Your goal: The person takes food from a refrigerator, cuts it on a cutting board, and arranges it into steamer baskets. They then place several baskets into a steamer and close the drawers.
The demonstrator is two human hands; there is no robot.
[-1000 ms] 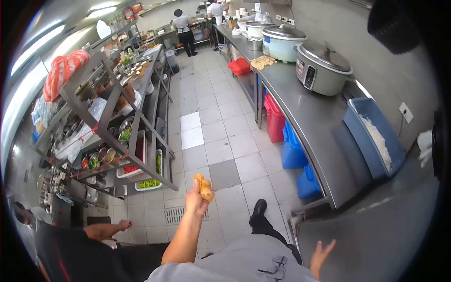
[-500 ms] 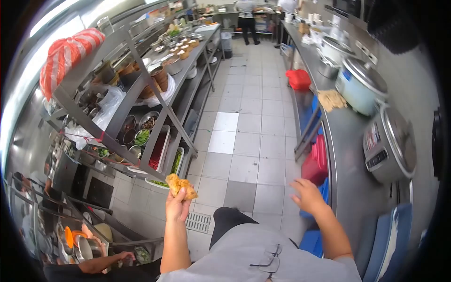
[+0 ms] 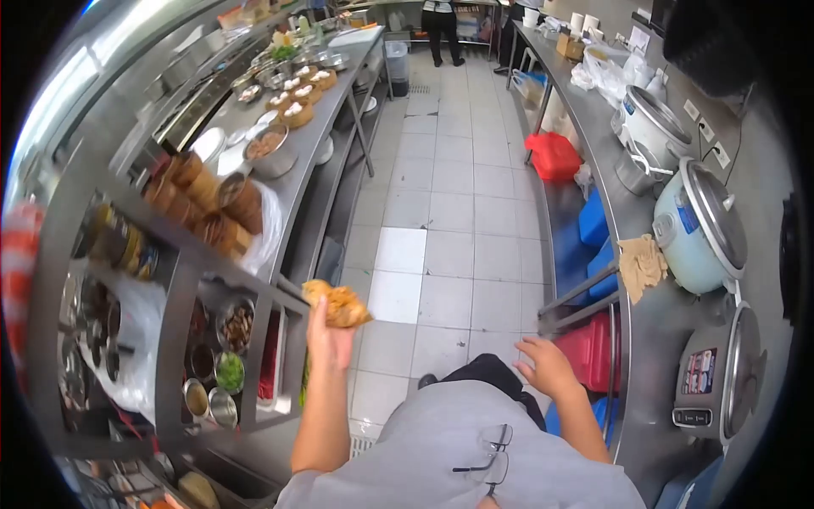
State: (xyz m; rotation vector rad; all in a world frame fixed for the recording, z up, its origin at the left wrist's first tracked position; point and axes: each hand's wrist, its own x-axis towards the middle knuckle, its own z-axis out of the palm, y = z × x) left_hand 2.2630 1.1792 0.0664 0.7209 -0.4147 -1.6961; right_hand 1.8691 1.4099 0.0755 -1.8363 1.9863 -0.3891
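Observation:
A golden-brown piece of food (image 3: 343,306) is pinched in my left hand (image 3: 329,339), raised in front of my body at the lower centre left. The thumb lies over its near side, and the other fingers are partly hidden behind it. My right hand (image 3: 545,365) hangs in the air at the lower right with its fingers apart and nothing in it. It is nearest to a red container (image 3: 587,352) under the right counter, without visibly touching it.
Left, a metal shelf frame (image 3: 174,314) holds bowls of ingredients; beyond stand bamboo steamers (image 3: 242,202) and a pot (image 3: 271,153). Right, the counter (image 3: 585,161) bears a beige cloth (image 3: 642,265), a light-blue cooker (image 3: 697,225) and a grey cooker (image 3: 721,373). Two people stand far ahead.
I have moved forward along the aisle, so shelves and counters have shifted nearer and lower in view. The food is still in my left hand. The nearby person's arm at lower left is mostly out of view.

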